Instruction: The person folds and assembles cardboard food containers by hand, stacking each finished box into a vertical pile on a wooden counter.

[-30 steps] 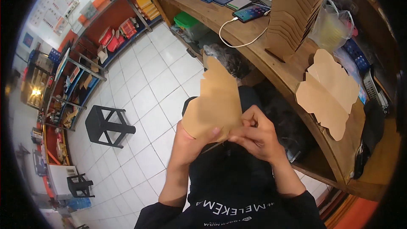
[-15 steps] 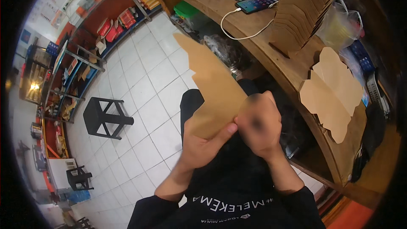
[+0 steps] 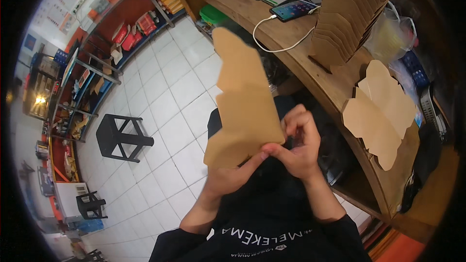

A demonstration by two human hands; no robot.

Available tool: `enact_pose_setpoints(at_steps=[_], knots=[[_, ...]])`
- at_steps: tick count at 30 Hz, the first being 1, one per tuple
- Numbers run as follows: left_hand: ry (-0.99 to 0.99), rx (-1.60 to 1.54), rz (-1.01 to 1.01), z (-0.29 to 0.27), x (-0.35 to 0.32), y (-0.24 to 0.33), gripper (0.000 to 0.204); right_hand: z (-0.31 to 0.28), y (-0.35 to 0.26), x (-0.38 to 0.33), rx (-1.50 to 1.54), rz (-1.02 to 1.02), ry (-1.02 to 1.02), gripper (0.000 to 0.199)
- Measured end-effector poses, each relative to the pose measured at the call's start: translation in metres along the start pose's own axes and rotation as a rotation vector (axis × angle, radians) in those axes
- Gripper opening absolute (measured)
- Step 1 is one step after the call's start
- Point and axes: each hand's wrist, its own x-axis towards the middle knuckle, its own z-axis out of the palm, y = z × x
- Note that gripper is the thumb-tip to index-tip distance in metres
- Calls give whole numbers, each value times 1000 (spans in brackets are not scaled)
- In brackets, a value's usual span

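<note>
A card (image 3: 246,109) is being pinched at its lower edge by both hands: by the left hand (image 3: 229,179) at six o'clock, its fingers being hidden beneath, and by the right hand (image 3: 302,154) at five, between thumb and curled fingers. The card is being held in the air over the lap (image 3: 214,123), its long axis being pointed from six o'clock to just short of twelve, rounded tip away from the body, notched edge being turned toward nine. From the hands, a second card (image 3: 381,114) is being borne by the wooden table (image 3: 342,78) at half past two, a stack (image 3: 349,14) at one and phones (image 3: 293,10) just past twelve. On the tiled floor (image 3: 167,75), nine o'clock is being taken up by a stool (image 3: 109,137); at ten, goods (image 3: 130,39) are being held by shelves (image 3: 88,96).
</note>
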Motion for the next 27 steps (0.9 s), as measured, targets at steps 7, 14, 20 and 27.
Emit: enact_pose_setpoints(at_steps=[7, 14, 20, 27], knots=[[-402, -516, -55, -22, 16, -39, 96, -10, 7, 5, 751, 411, -366, 121], [-384, -846, -168, -61, 17, -47, 122, 7, -10, 11, 158, 122, -591, 84], [-419, -466, -232, -68, 9, -49, 119, 31, 2, 10, 128, 69, -380, 68], [-362, -401, -92, -66, -8, -34, 73, 40, -5, 9, -322, -33, -258, 69]])
